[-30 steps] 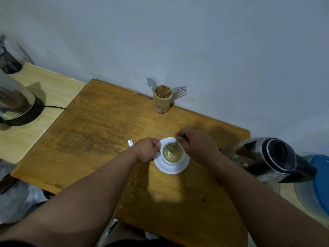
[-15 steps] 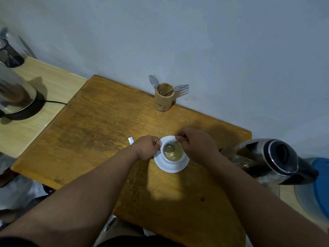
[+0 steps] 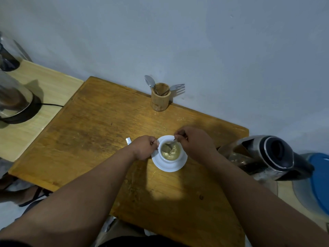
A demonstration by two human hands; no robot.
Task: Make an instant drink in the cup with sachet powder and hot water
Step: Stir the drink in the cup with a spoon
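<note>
The scene is dim and evenly lit, with a bluish cast on the wall (image 3: 213, 41). A brighter patch of light falls on the wooden counter (image 3: 165, 189) between the forearms, which throw soft, broad shadows. The cutlery holder (image 3: 159, 97) casts a faint shadow rightward onto the wall. Wide-angle distortion bends the edges, smearing the kettle (image 3: 267, 157) at right and the steel vessel (image 3: 12, 97) at left.

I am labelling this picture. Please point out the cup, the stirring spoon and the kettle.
cup (image 3: 179, 158), head view, right outer wall.
stirring spoon (image 3: 167, 147), head view, bowl in drink.
kettle (image 3: 277, 150), head view, black lid.
</note>
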